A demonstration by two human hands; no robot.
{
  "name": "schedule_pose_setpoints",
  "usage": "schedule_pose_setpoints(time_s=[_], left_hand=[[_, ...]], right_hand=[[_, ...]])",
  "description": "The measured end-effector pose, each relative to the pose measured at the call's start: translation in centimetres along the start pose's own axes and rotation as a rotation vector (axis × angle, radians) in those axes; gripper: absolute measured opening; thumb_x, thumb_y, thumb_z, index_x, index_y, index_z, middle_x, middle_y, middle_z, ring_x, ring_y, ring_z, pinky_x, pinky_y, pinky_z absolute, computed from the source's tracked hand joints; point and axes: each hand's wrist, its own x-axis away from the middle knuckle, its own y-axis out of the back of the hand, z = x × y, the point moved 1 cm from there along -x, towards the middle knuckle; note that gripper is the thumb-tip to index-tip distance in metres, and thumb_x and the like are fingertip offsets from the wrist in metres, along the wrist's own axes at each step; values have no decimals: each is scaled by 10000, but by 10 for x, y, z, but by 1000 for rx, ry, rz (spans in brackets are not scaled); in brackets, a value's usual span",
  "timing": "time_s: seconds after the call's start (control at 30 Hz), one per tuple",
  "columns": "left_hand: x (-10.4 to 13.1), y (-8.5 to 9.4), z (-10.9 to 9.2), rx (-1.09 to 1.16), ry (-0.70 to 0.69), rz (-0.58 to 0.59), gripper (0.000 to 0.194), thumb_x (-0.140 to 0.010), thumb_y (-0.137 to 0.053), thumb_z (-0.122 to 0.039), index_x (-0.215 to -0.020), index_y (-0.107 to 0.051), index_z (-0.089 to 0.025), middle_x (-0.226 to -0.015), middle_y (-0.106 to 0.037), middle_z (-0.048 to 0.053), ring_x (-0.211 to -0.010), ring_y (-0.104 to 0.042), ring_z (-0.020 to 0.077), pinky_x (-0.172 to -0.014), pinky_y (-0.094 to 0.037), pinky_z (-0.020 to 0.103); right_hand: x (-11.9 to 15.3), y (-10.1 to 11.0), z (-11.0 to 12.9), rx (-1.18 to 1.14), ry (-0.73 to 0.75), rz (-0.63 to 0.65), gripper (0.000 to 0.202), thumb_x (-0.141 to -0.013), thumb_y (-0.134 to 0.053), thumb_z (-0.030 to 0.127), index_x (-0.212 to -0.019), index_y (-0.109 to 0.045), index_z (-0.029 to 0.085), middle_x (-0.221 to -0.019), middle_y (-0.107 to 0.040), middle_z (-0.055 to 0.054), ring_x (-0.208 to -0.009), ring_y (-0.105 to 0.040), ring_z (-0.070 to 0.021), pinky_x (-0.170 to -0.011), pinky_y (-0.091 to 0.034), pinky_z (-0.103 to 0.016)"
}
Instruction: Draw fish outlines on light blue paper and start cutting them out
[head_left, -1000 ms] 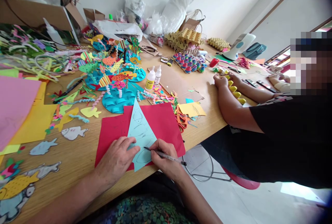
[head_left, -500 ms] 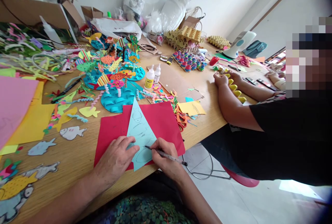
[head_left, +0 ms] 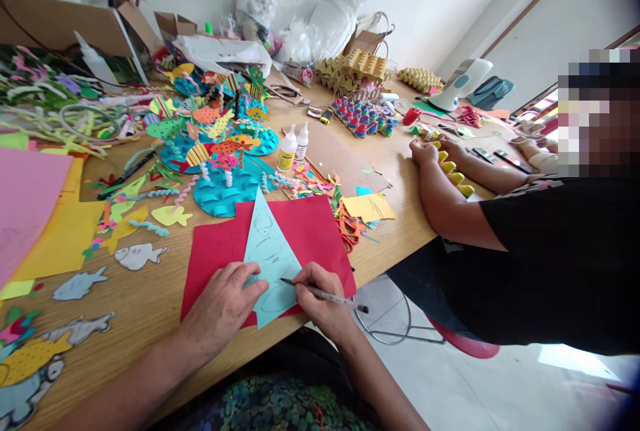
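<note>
A pale blue triangle of paper (head_left: 273,244) with drawn outlines lies over red paper (head_left: 315,231) at the table's near edge. My left hand (head_left: 227,301) rests on the blue sheet's left side, fingers spread and holding nothing. A pen (head_left: 330,296) is gripped in my right hand (head_left: 323,298), its tip on the blue paper near a curved outline. Left of the red paper lie a white fish cutout (head_left: 139,256), a pale blue fish cutout (head_left: 80,283) and a yellow dotted fish (head_left: 35,359).
Blue bases (head_left: 220,194) with paper fish stand behind the red paper, beside glue bottles (head_left: 287,149). Orange-handled scissors (head_left: 349,228) and paper scraps lie to the right. A co-worker (head_left: 500,251) sits at right, holding a yellow carton strip (head_left: 450,168).
The pen and my right hand have shifted very slightly right and up, and the pen's back end has swung right. My left hand stays where it was.
</note>
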Motion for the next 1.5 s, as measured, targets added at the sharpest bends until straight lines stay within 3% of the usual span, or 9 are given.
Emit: schedule_pose_setpoints(time_s=[0.33,1.5], left_hand=[[3,-4,1,-32,-35,-38,374,-775,-511,1,-1009,-619,-270,-1054,-549,50,-939,-508,210,-735,-442,325],[0,0,0,12,-24,-24,400,-725,-529,32,-999,-626,-243,-1044,-548,61,-927,-506,227,-731,-444,335]], right_hand=[[0,-1,3,57,70,36,126,-664,-459,152,-679,-583,169,-494,-469,58,-432,-366,-71,-428,-299,-175],[-1,-1,4,107,120,12,113,-653,-442,133,-646,-546,174,-496,-454,58,-439,-364,-70,-429,-289,-173]])
